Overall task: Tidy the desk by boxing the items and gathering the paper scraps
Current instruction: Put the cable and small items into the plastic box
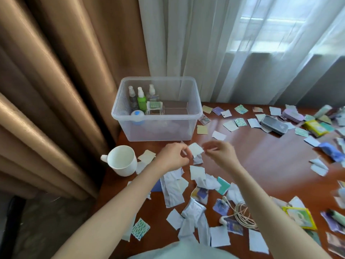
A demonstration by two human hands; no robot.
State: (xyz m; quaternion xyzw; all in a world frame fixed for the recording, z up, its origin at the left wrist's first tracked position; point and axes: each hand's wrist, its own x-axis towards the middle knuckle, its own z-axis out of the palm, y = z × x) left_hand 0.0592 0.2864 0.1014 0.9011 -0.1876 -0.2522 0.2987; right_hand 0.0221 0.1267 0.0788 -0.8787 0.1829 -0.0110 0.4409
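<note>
Three spray bottles (141, 99), one dark, one green, one clear, stand upright in the back left corner of the clear plastic box (168, 131). Beside them inside the box are a small white and green carton (154, 107) and a round white thing with a blue top (137, 114); what that one is cannot be told. A see-through insert seems to fill the box's right half, though it is hard to make out.

Just in front of the box, the left hand (174, 156) pinches a pale scrap (195, 149) with curled fingers, above the table (261, 156). The right hand (220, 152) is beside that scrap's other edge, fingers drawn together, but motion blur hides whether it grips anything.

To the front left of the box a white mug (122, 159) stands upright with nothing seen in it. Many paper scraps (173, 191) lie in front of the box and to its right, along with a coiled earphone cable (240, 212) and a dark flat case (274, 125). Things farther right of the box are smeared and cut off by the frame's edge.
</note>
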